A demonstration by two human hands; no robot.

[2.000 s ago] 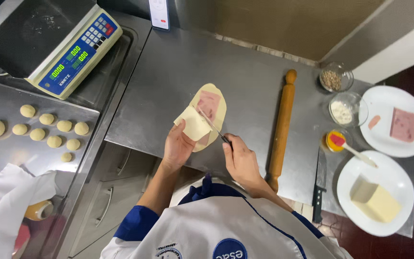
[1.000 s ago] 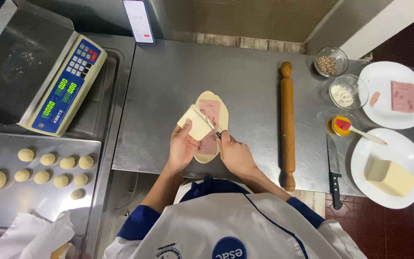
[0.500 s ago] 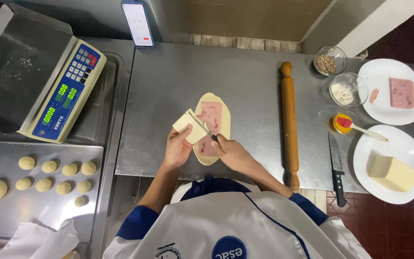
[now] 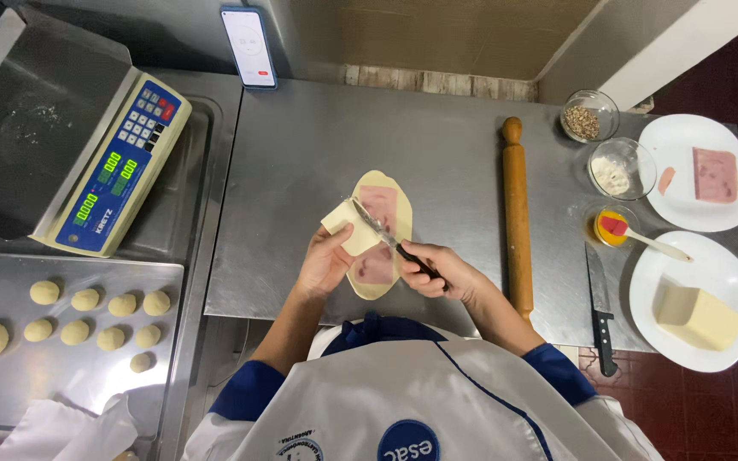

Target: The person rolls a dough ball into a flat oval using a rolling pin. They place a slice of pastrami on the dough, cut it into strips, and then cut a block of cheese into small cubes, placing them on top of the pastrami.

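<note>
1. The left hand (image 4: 325,265) is curling its fingers loosely under a pale cheese slice (image 4: 348,226), holding it up at the left edge of the oval dough (image 4: 379,235).
2. The right hand (image 4: 442,273) is closed tight round the handle of a small knife (image 4: 377,226), whose blade is lying across the slice.
3. Pink ham is already lying on the dough; the cheese is not yet lying flat and the dough is still lying open.
4. Left of the dough, a tray of dough balls (image 4: 100,306) is waiting, unrolled.
5. Right of the dough, the rolling pin (image 4: 517,218) is lying near; the steel table (image 4: 301,162) behind it is offering room, while its front edge is running just beside the dough's near end.
</note>
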